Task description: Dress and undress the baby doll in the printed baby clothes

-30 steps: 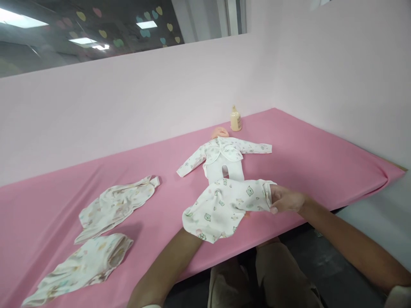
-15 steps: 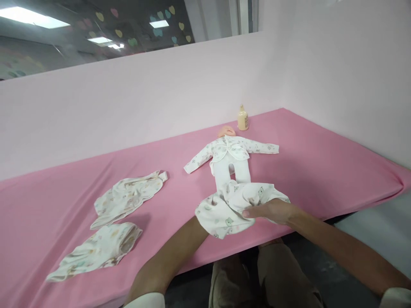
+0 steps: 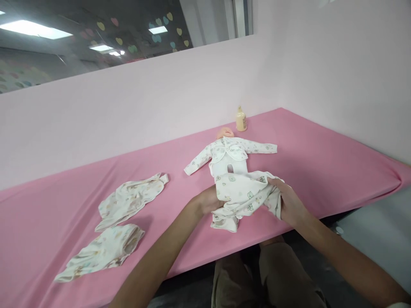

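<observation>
A baby doll [image 3: 225,132] lies on its back on the pink-covered table, dressed in a white printed long-sleeved top [image 3: 226,148] with both sleeves spread out. Over its lower legs, white printed baby pants [image 3: 244,191] are bunched up. My left hand [image 3: 209,200] grips their left side, its fingertips partly hidden by the cloth. On the other side, my right hand [image 3: 285,201] holds the fabric edge between thumb and fingers. The doll's feet are covered by the pants.
A pale yellow pump bottle [image 3: 241,120] stands behind the doll's head near the wall. Two more printed baby garments [image 3: 131,199] lie to the left on the pink sheet [image 3: 73,188]. The table's front edge runs just before my legs.
My left hand has come out from under the pants and now grips their left side. The cloth has been drawn wider and slightly up the doll's legs, with my right hand shifting its hold.
</observation>
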Motion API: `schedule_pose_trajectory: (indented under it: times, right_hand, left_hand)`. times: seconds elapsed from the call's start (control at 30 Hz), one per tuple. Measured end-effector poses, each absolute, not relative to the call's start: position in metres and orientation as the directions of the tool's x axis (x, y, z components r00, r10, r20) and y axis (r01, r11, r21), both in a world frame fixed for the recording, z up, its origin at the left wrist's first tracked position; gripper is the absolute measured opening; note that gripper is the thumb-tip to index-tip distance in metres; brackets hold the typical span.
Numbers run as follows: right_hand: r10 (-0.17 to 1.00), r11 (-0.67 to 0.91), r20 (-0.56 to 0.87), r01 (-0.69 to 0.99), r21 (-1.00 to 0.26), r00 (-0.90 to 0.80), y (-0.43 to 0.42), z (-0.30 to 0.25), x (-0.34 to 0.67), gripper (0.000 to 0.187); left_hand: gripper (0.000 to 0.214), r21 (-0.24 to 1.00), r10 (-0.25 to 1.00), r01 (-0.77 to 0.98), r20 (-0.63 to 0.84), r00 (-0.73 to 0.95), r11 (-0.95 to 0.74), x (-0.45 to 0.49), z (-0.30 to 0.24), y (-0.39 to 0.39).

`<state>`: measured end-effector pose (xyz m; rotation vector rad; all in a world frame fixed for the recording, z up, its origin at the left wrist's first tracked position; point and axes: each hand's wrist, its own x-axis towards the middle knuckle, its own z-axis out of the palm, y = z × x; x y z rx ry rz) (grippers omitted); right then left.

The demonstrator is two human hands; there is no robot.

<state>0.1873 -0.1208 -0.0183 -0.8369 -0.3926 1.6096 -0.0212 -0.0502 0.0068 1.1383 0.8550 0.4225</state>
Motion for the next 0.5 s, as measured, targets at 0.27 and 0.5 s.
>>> schedule_pose_trajectory:
  times: [0.27, 0.5]
  right_hand:
    - [0.912, -0.409, -0.280, -0.607, -0.681, -0.300, -0.134, -0.028, 0.165, 0.040]
    - [0.912, -0.409, -0.269, -0.620, -0.670, -0.310, -0.134, -0.022, 0.149, 0.038]
  left_hand:
    - [0.035, 0.902, 0.662, 0.045, -0.348, 0.664, 0.429, -0.006, 0.022, -0.066]
    - [0.031, 0.892, 0.607, 0.190, -0.423, 0.673, 0.410, 0.008, 0.026, -0.071]
